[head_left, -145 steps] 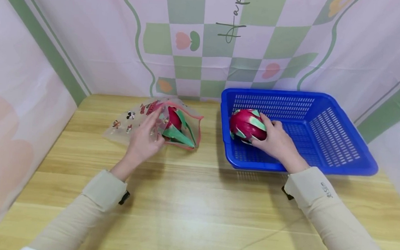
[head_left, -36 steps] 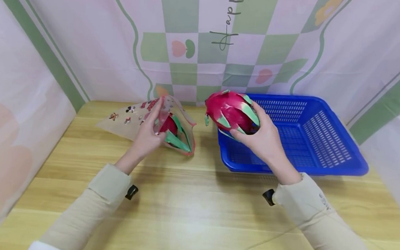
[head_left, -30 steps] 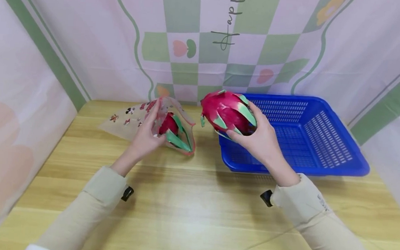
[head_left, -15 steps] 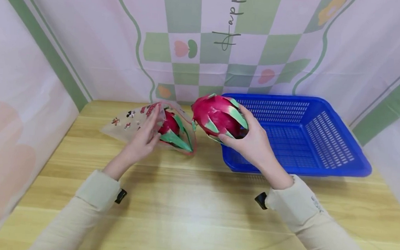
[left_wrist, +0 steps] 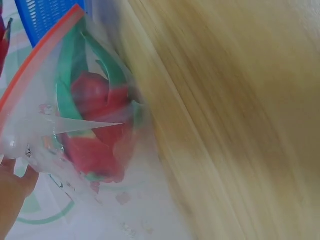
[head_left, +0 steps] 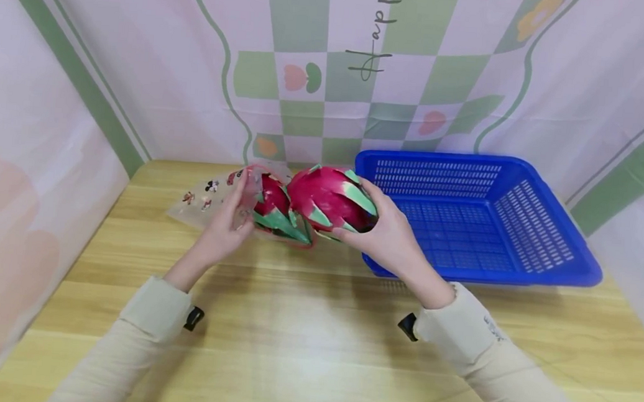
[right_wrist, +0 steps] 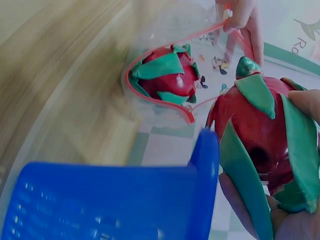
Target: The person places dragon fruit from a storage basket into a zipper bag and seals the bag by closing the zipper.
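Along the far side of the wooden table (head_left: pixel 301 336), a clear printed bag (head_left: pixel 195 201) with a reddish rim is lying on the left, its mouth facing right and one dragon fruit (head_left: pixel 270 196) resting inside. The left hand (head_left: pixel 220 226) is pinching the bag's edge between thumb and fingers. Just right of that mouth, the right hand (head_left: pixel 393 240) is clasping a second dragon fruit (head_left: pixel 328 198), its thumb on the near side and its fingers on the far side; the head view is showing the two fruits overlapping, while the right wrist view is showing them apart. Farther right, a blue basket (head_left: pixel 468 230) is standing before the patterned cloth (head_left: pixel 185 110).
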Demonstrator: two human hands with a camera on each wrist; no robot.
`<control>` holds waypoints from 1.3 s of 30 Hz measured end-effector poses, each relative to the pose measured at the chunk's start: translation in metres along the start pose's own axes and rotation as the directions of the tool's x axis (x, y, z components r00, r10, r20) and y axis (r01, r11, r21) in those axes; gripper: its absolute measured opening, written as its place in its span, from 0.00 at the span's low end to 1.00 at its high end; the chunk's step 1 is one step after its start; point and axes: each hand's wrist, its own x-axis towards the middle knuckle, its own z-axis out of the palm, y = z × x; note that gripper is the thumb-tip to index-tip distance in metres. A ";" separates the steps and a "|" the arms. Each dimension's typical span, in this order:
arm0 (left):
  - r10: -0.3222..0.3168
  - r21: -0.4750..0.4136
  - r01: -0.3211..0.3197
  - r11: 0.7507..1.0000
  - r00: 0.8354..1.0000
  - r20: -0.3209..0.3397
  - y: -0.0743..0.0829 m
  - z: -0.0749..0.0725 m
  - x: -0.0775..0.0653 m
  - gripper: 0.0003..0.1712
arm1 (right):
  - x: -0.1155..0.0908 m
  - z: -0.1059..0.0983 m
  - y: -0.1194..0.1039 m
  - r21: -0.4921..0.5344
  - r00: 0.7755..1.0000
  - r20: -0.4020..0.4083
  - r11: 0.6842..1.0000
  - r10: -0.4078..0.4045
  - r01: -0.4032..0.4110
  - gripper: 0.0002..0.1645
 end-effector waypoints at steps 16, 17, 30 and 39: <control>-0.030 -0.124 0.035 0.992 0.999 0.043 -0.001 0.000 -0.001 0.55 | -0.001 0.034 -0.014 0.023 0.997 0.073 0.999 -0.029 0.027 0.53; -0.026 -0.146 0.033 0.989 0.998 0.052 -0.001 0.000 -0.001 0.55 | -0.001 0.037 -0.015 0.033 0.997 0.075 0.999 -0.028 0.026 0.53; -0.086 -0.143 0.085 0.986 0.996 0.003 0.006 -0.003 0.003 0.57 | 0.002 0.061 -0.011 0.123 0.999 0.034 0.992 0.013 -0.017 0.53; -0.080 -0.274 0.083 0.958 0.997 0.023 0.007 -0.006 0.008 0.57 | 0.000 0.073 -0.009 0.198 0.999 0.035 0.979 0.035 -0.042 0.53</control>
